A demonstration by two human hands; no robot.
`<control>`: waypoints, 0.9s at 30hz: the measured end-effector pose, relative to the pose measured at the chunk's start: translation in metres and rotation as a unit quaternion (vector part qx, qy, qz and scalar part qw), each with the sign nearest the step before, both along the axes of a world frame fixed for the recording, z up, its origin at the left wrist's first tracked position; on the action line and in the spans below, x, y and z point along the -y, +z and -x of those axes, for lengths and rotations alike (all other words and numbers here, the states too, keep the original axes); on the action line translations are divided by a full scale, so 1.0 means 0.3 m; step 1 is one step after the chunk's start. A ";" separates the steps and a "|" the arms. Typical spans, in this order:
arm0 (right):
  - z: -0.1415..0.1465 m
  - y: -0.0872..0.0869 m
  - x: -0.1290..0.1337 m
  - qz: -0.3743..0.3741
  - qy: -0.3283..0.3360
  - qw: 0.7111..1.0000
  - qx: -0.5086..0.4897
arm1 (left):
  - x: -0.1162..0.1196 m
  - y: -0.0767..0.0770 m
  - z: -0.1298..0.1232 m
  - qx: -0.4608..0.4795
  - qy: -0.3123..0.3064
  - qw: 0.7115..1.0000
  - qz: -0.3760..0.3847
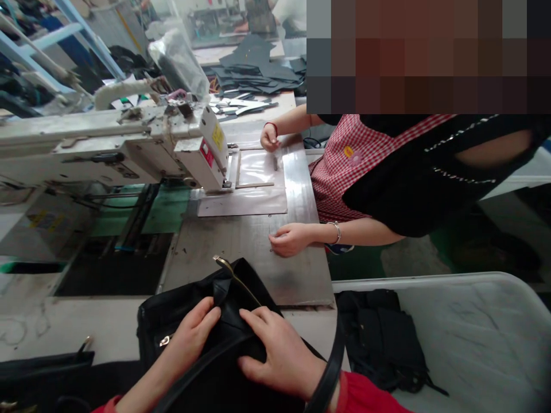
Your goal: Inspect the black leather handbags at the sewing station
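Observation:
A black leather-look handbag (172, 312) rests at the front of the worktable, its gold-toned zipper (230, 268) undone along the top edge. My left hand (193, 332) is closed on a fold of black material at the bag's opening. On the other side of the opening, my right hand (279, 350) grips the bag's edge, thumb and fingers on the black material near a strap (331, 361). What lies under its fingers is partly hidden. A small zipper pull (165, 341) shows on the bag's front, beside my left wrist.
A sewing machine head (202, 149) stands above a metal plate (215, 246) holding a clear template (258, 201). Across from me, a co-worker's hand (290, 239) rests by the plate. Black bags (379, 338) lie in a white bin (473, 344) at right. More black pieces (47, 367) lie left.

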State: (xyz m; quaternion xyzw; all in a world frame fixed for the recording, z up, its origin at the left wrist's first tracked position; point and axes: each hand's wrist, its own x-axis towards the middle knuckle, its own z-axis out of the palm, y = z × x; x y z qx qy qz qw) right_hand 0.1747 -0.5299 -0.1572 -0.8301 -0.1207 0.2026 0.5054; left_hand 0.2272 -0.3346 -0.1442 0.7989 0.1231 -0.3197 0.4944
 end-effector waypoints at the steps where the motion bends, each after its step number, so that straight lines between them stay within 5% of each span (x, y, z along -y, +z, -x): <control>1: 0.002 0.020 -0.004 0.000 -0.002 1.000 0.002 | -0.004 0.016 0.013 -0.007 0.016 1.000 0.005; 6: 0.019 0.123 -0.031 -0.003 0.011 1.000 0.011 | -0.027 0.098 0.082 -0.018 0.075 0.996 0.054; 18: 0.167 0.249 -0.140 0.038 0.085 0.994 0.055 | -0.110 0.248 0.270 0.046 0.160 0.986 -0.007; 23: 0.226 0.299 -0.170 0.052 0.105 0.991 0.070 | -0.118 0.314 0.334 0.021 0.154 0.988 0.023; 27: 0.278 0.333 -0.190 0.065 0.127 0.987 0.078 | -0.119 0.358 0.369 0.044 0.111 0.992 -0.033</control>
